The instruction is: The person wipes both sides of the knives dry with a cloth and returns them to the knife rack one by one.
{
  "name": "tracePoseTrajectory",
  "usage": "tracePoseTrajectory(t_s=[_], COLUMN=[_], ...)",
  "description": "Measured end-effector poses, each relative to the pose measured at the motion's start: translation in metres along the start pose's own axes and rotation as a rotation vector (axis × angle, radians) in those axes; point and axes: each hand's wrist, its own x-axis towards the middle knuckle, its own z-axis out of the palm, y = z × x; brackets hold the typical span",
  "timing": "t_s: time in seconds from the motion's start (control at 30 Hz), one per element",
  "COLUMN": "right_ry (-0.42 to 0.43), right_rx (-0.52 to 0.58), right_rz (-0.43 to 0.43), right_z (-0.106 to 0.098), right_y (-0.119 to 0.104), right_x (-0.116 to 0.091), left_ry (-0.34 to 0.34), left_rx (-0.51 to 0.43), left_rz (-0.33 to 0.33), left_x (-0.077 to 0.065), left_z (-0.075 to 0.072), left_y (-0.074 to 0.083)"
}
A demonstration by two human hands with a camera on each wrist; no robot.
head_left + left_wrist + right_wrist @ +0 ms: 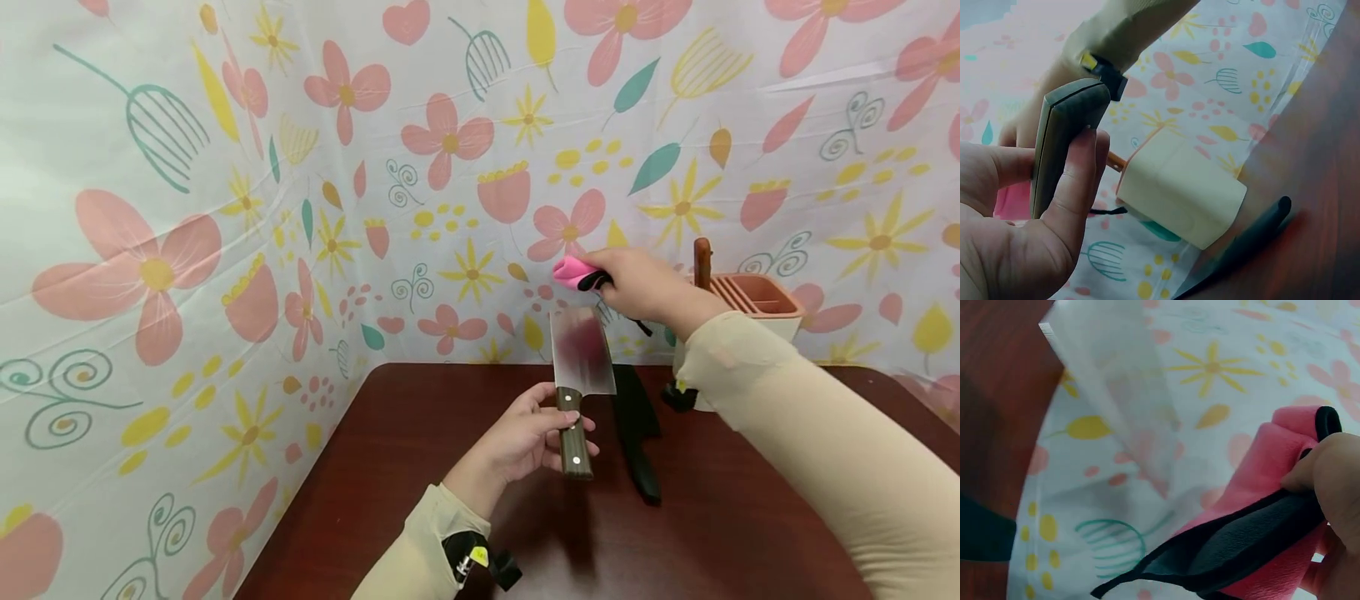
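Note:
My left hand (525, 437) grips the dark wooden handle of a cleaver (583, 350), thumb across the rivets, with the broad steel blade pointing up. A pink reflection shows on the blade. Just above the blade's top edge, my right hand (641, 283) holds a bunched pink cloth with black trim (576, 273). The right wrist view shows the cloth folded in the fingers, its black edging (1254, 531) hanging down, apart from the blurred blade (1116, 387). Seen from the left wrist, the handle (1066, 125) sits between thumb and fingers.
A black knife (637, 425) lies on the dark red table (450, 400) right of the cleaver. Behind the right forearm stands a cream knife block (1179, 187) with an orange-brown slotted top (757, 293) and a wooden handle (702, 262) sticking up. Flowered fabric (450, 208) hangs behind and left.

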Motion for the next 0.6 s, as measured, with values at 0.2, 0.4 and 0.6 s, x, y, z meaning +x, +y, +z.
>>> tracePoseTrajectory(t_s=[0.2,0.4,0.6], right_ry=[0.028,-0.014,-0.012], right_rx=[-0.003,-0.038,0.015], right_rz=[-0.02,-0.016,-0.024], right_z=[0.028,0.052,0.068], right_y=[-0.01,-0.013,-0.018], right_x=[0.014,0.022,0.024], left_ry=[0.012,0.026,0.047], left_rx=[0.01,0.023,0.048], left_rz=[0.013,0.027,0.051], left_x=[-0.002,-0.001,-0.001], left_z=[-0.003,-0.007,-0.015], left_y=[-0.002,-0.002,0.002])
